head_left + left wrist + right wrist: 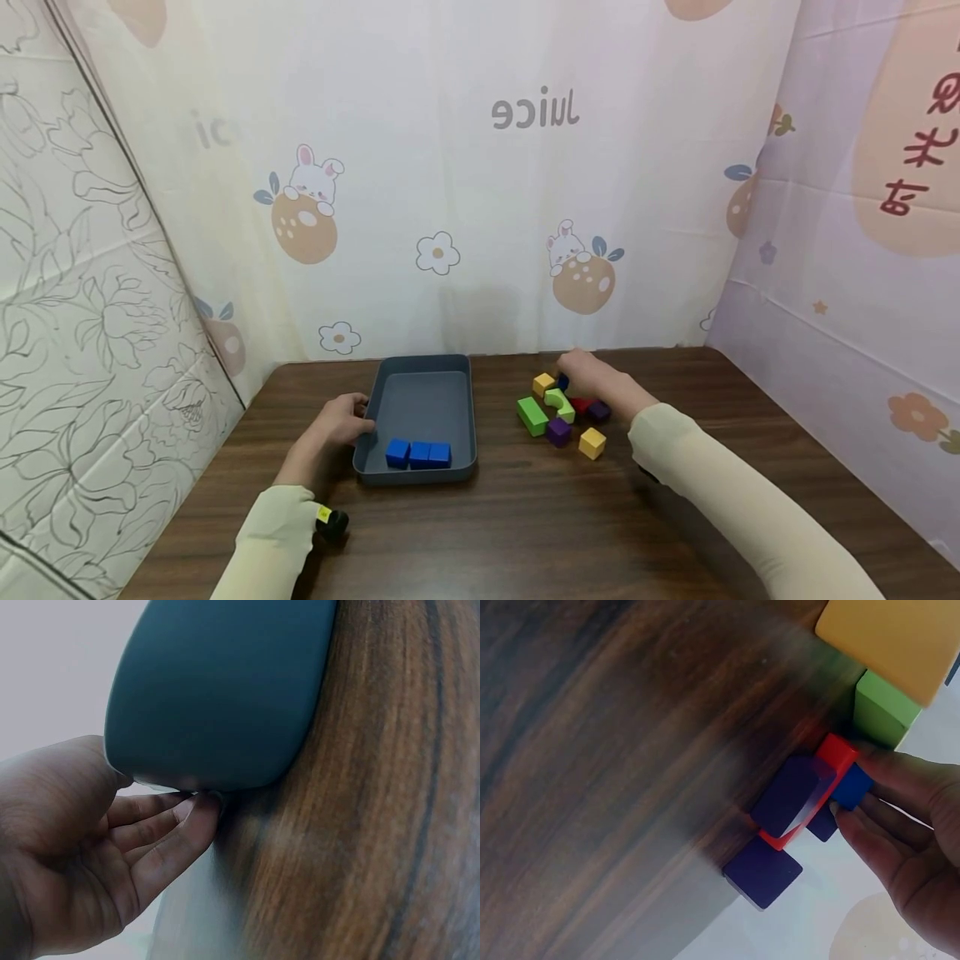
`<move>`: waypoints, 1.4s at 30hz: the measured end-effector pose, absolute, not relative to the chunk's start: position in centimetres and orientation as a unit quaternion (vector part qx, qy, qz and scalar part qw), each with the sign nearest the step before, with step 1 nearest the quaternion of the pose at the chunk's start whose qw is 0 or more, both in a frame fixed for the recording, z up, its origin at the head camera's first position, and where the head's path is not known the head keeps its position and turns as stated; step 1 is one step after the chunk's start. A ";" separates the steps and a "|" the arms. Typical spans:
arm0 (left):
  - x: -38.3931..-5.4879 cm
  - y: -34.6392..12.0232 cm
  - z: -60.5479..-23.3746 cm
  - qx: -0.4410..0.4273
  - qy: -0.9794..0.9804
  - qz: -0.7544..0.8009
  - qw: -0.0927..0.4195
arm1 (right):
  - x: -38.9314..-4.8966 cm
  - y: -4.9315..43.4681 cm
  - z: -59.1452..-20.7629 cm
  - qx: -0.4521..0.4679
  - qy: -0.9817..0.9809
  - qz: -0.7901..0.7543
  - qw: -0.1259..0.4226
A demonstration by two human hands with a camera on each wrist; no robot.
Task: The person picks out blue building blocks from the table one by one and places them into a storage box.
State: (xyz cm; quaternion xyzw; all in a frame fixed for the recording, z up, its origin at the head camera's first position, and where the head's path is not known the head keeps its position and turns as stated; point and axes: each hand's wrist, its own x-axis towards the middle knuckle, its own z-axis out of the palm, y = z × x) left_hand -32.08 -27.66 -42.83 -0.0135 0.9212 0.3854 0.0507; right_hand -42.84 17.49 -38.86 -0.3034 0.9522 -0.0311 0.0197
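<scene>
My left hand (pixel 345 418) holds the left wall of a dark grey-blue tray (pixel 472 417), its thumb at the rim. In the left wrist view, the fingers (pixel 169 859) touch the outside of the tray (pixel 217 697). Inside the tray, along its near end, sit three blue blocks (pixel 418 454). Over at the right, my right hand (pixel 596 377) pinches a blue block (pixel 853 786) between thumb and finger, at the far side of a loose group. Right beside it are a red block (pixel 838 755) and a dark purple block (pixel 793 795).
Around the right hand lie a light green arch (pixel 557 400), a green oblong block (pixel 532 416), a purple cube (pixel 558 432) and two yellow cubes, one far (pixel 543 383) and one near (pixel 592 443). A patterned curtain (pixel 495 275) hangs behind the brown wooden table (pixel 510 533).
</scene>
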 end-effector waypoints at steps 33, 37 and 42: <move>-31.8 -27.6 -42.7 0.010 0.920 0.391 0.038 | -43.8 17.5 -39.1 -0.287 0.955 -0.031 0.061; -31.8 -27.7 -42.8 0.010 0.917 0.396 0.040 | -43.8 17.4 -39.0 -0.288 0.955 -0.032 0.064; -31.9 -27.8 -42.8 0.014 0.918 0.395 0.041 | -43.8 17.4 -39.0 -0.289 0.954 -0.032 0.069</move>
